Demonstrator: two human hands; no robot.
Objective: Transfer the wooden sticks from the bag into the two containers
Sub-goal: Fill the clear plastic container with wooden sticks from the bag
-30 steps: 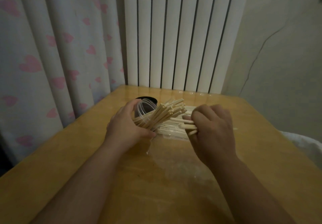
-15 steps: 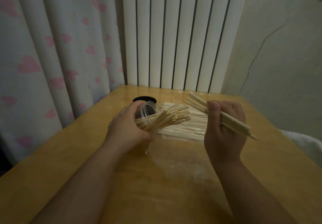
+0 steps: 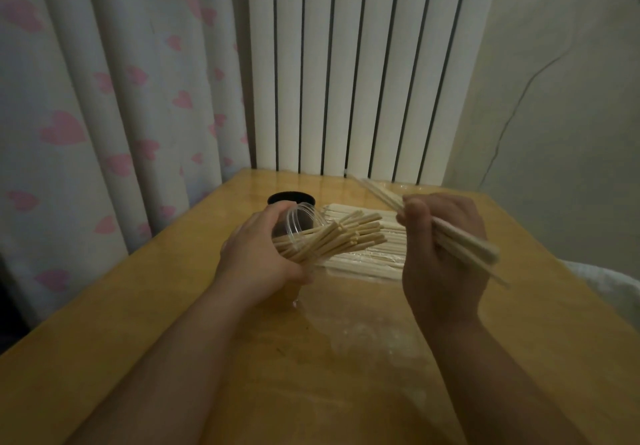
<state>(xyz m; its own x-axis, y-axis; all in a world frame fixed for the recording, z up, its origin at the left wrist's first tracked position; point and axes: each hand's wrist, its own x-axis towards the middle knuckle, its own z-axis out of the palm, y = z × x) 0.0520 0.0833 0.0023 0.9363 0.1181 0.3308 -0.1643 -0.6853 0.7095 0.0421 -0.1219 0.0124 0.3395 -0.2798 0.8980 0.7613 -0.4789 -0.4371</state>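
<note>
The left hand [image 3: 256, 257] is gripping the jar [image 3: 294, 217] tilted toward two o'clock; the right hand [image 3: 440, 254], clutching sticks [image 3: 464, 242], should be feeding them in parallel.

Clear glossy plastic container [image 3: 294, 219] I hold, pale matt wooden sticks [image 3: 349, 240], smooth lacquered wood table [image 3: 138, 288], soft cloth curtain [image 3: 104, 98].

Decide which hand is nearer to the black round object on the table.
Left. The left hand, gripping the clear container, is just in front of the black round object; the right hand, holding loose sticks, is farther off to its right.
</note>
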